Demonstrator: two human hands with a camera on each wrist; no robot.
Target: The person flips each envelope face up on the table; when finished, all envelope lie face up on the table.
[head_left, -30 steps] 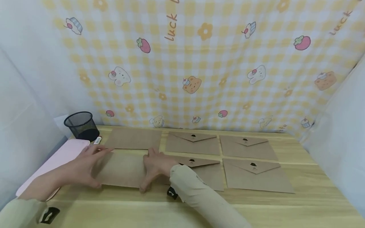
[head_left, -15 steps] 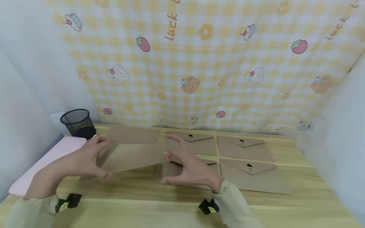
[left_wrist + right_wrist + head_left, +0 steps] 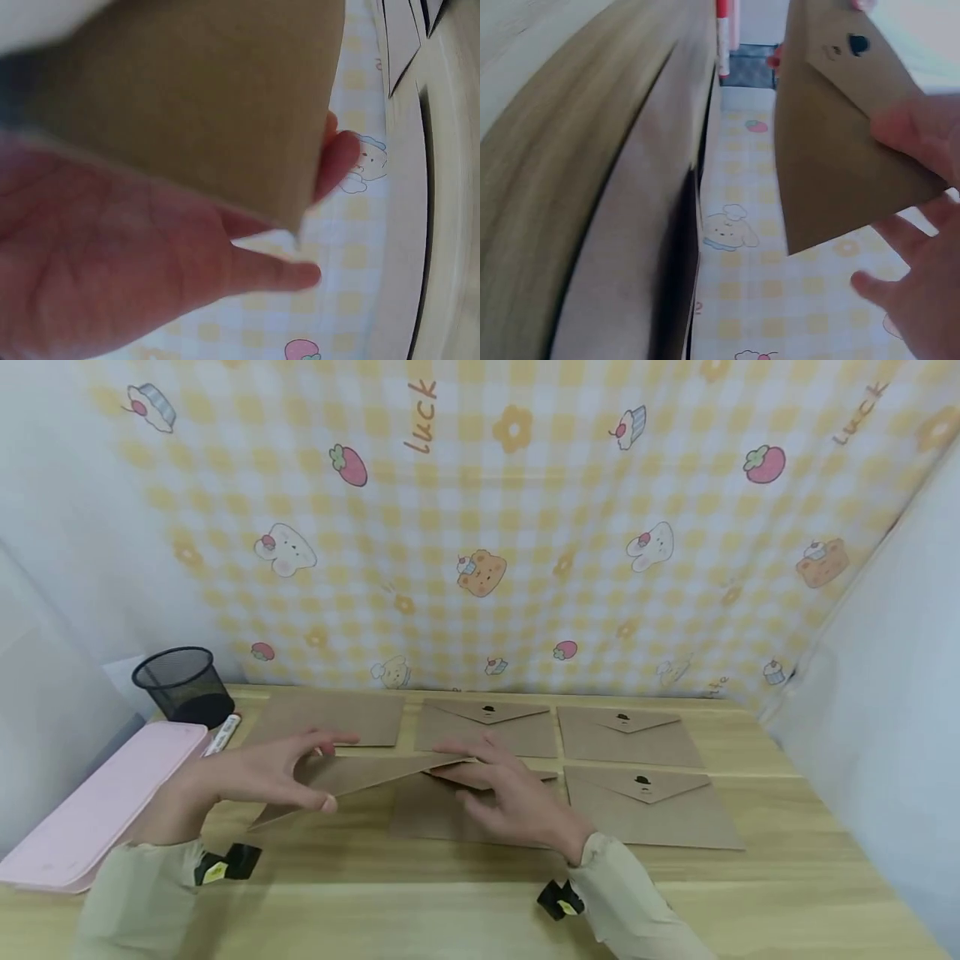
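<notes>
A kraft paper envelope (image 3: 363, 770) is held tilted above the table between both hands. My left hand (image 3: 258, 770) holds its left part across the palm, with thumb and fingers spread at its edges. At the other end my right hand (image 3: 517, 797) pinches a corner; in the right wrist view the thumb lies over the envelope's flap (image 3: 862, 86), which bears a small black hat print. Below the right hand lies another flapped envelope (image 3: 427, 814), partly covered by it. A plain-side-up envelope (image 3: 330, 718) lies behind the left hand.
More envelopes lie flap up: one at the back middle (image 3: 442, 731), one at the back right (image 3: 630, 745) and one at the front right (image 3: 652, 818). On the left are a pink case (image 3: 105, 802), a marker (image 3: 222, 734) and a black mesh pen cup (image 3: 183, 685).
The envelope, first flat on the table under both hands, has been lifted and tilted over. My right hand let go of it, moved right, and now grips its right corner.
</notes>
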